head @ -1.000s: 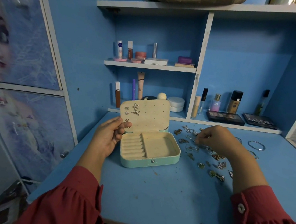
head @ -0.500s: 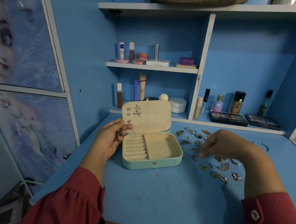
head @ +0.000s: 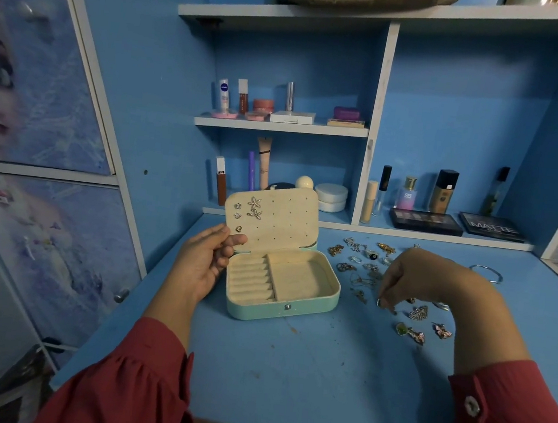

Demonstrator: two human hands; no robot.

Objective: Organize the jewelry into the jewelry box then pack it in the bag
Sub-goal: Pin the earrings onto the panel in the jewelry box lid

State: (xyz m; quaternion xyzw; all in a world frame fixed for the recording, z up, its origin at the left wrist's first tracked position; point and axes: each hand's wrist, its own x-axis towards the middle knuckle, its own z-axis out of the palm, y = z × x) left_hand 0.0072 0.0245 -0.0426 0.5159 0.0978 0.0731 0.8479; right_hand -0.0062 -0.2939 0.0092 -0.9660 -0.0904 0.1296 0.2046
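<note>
Left hand (head: pixel 203 265) is gripping the jewelry box (head: pixel 284 280) lid's corner; right of the box, right hand (head: pixel 411 280) is pinching an earring (head: pixel 385 305).

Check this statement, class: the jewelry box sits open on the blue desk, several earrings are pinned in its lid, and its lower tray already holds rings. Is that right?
Not quite. The head view shows the lower tray of the jewelry box holding nothing; its ring rolls and side compartment are bare. The rest holds: the box is open on the blue desk, with earrings pinned in its lid.
</note>
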